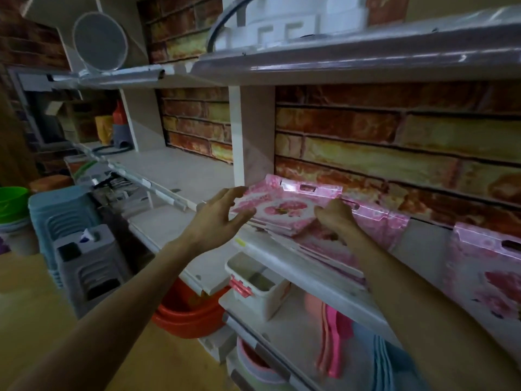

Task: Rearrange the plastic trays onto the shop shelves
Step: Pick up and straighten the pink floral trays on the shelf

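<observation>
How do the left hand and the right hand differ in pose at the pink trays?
The left hand is open with fingers spread at the left edge of the pink floral tray stack; the right hand is curled, gripping its right side. The left hand shows its back; the right hand partly hides its fingers under the tray. Both reach over the same shelf.

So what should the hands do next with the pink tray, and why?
Probably the left hand should close on the pink tray's near edge. Its fingers are spread beside that edge without gripping, while the right hand holds the other side, and the tray lies tilted at the shelf front.
</observation>
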Available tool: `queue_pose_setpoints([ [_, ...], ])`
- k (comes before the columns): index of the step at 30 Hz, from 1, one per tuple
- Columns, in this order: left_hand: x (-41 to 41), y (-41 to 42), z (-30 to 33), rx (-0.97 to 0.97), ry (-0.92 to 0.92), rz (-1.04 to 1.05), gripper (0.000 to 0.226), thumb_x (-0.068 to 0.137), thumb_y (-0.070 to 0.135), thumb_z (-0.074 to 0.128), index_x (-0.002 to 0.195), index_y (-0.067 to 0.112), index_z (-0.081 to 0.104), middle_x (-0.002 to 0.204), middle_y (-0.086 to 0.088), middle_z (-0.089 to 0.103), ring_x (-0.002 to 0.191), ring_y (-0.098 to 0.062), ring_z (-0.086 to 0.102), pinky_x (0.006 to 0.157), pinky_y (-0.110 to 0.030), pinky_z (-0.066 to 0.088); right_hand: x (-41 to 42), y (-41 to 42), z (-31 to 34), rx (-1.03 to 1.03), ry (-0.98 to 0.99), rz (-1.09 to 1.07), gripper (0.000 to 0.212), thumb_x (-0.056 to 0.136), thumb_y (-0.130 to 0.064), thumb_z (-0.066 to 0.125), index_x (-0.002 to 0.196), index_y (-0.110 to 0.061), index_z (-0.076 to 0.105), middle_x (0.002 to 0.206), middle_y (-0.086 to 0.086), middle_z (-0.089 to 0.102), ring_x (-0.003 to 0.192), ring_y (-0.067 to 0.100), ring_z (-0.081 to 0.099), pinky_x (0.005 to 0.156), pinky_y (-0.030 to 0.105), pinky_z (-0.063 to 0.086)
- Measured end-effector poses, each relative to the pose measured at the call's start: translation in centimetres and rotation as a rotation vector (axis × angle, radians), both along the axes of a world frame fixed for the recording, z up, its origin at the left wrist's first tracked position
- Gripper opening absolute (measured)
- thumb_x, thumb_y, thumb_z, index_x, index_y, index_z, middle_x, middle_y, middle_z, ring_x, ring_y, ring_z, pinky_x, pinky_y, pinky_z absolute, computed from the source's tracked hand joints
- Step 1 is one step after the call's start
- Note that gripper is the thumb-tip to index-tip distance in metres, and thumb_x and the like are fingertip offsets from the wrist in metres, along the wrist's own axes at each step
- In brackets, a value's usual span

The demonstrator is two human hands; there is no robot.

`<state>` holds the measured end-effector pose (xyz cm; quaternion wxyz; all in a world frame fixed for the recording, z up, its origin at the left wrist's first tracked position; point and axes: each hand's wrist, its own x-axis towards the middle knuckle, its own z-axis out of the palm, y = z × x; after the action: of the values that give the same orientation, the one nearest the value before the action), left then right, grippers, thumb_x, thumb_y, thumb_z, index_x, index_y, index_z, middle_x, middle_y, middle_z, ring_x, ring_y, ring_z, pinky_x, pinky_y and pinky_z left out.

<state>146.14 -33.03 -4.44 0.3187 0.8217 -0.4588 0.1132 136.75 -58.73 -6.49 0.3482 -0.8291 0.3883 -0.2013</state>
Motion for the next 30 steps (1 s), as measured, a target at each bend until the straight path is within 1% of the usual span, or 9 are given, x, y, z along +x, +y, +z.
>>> queue_pose_setpoints([
  [3, 3.2, -1.8, 0.2, -0.046, 0.032, -0.055, 0.056, 0.092, 0.054, 0.048, 0.140, 0.026, 0.044, 0.132, -0.003, 0.055, 0.114, -0.017, 0.057, 0.095, -0.042, 0.052, 2.9, -2.0, -0.7, 0.163, -0.041, -0.061, 0.017, 0.092, -0.012, 0.052, 0.103, 0.001, 0.056, 0.100, 0.021, 0.062, 0.055, 0.024, 0.060, 0.035, 0.019, 0.043],
  [5, 5.2, -2.6, 0.0, -0.060, 0.047, -0.073, 0.055, 0.092, 0.053, 0.048, 0.139, 0.025, 0.045, 0.131, -0.003, 0.055, 0.112, -0.017, 0.058, 0.093, -0.039, 0.053, 4.4, -2.7, -1.2, 0.282, -0.092, -0.097, 0.026, 0.089, -0.005, 0.051, 0.111, 0.006, 0.054, 0.108, 0.027, 0.063, 0.064, 0.035, 0.069, 0.038, 0.031, 0.055],
  [8, 8.7, -3.8, -0.5, -0.045, 0.053, -0.086, 0.054, 0.092, 0.053, 0.049, 0.139, 0.026, 0.045, 0.132, -0.002, 0.054, 0.111, -0.016, 0.058, 0.092, -0.036, 0.053, 6.3, -3.5, -1.7, 0.371, -0.147, -0.144, 0.011, 0.087, -0.002, 0.048, 0.094, 0.004, 0.056, 0.102, 0.028, 0.064, 0.070, 0.036, 0.067, 0.038, 0.040, 0.056],
  [12, 13.2, -5.7, -0.9, -0.052, 0.113, -0.116, 0.053, 0.092, 0.053, 0.048, 0.137, 0.025, 0.048, 0.135, -0.002, 0.054, 0.105, -0.013, 0.058, 0.087, -0.030, 0.052, 8.3, -4.7, -2.4, 0.521, -0.232, -0.195, 0.012, 0.087, 0.001, 0.045, 0.082, -0.001, 0.056, 0.097, 0.029, 0.068, 0.079, 0.041, 0.070, 0.063, 0.061, 0.057],
  [15, 16.0, -7.2, -1.0, -0.063, 0.164, -0.160, 0.050, 0.094, 0.048, 0.051, 0.136, 0.021, 0.050, 0.137, -0.003, 0.054, 0.102, -0.011, 0.057, 0.085, -0.028, 0.051, 9.3, -5.2, -3.0, 0.468, -0.191, -0.247, 0.015, 0.094, 0.001, 0.043, 0.089, 0.000, 0.057, 0.081, 0.018, 0.063, 0.068, 0.032, 0.064, 0.054, 0.037, 0.056],
  [19, 19.1, -9.2, -0.8, -0.040, 0.208, -0.249, 0.048, 0.094, 0.044, 0.053, 0.135, 0.020, 0.051, 0.138, -0.003, 0.054, 0.100, -0.010, 0.057, 0.079, -0.024, 0.047, 10.4, -5.3, -2.8, 0.288, -0.148, -0.332, 0.043, 0.093, -0.002, 0.043, 0.135, 0.006, 0.046, 0.095, 0.014, 0.062, 0.079, 0.028, 0.063, 0.061, 0.034, 0.050],
  [23, 21.8, -11.1, 0.0, -0.041, 0.272, -0.343, 0.045, 0.094, 0.042, 0.055, 0.133, 0.020, 0.053, 0.133, -0.004, 0.059, 0.098, -0.013, 0.060, 0.078, -0.025, 0.047, 11.1, -5.5, -1.8, 0.150, -0.148, -0.448, 0.026, 0.094, -0.006, 0.042, 0.116, 0.002, 0.053, 0.114, 0.025, 0.054, 0.096, 0.027, 0.055, 0.055, 0.025, 0.038],
  [26, 24.0, -12.2, 0.1, 0.002, 0.295, -0.363, 0.045, 0.094, 0.044, 0.054, 0.132, 0.021, 0.052, 0.128, -0.005, 0.061, 0.094, -0.014, 0.058, 0.079, -0.024, 0.043, 11.4, -5.5, -1.1, 0.076, -0.234, -0.533, 0.005, 0.093, -0.011, 0.043, 0.092, -0.010, 0.047, 0.092, 0.018, 0.050, 0.084, 0.020, 0.049, 0.045, 0.022, 0.028],
  [30, 25.8, -13.4, 0.0, 0.003, 0.531, -0.399, 0.040, 0.095, 0.040, 0.055, 0.129, 0.019, 0.051, 0.114, 0.000, 0.060, 0.090, -0.014, 0.058, 0.076, -0.025, 0.044, 11.5, -4.5, 0.0, 0.020, -0.434, -0.563, 0.019, 0.099, -0.015, 0.042, 0.091, -0.004, 0.055, 0.068, 0.004, 0.049, 0.064, 0.023, 0.050, 0.053, 0.027, 0.035],
])
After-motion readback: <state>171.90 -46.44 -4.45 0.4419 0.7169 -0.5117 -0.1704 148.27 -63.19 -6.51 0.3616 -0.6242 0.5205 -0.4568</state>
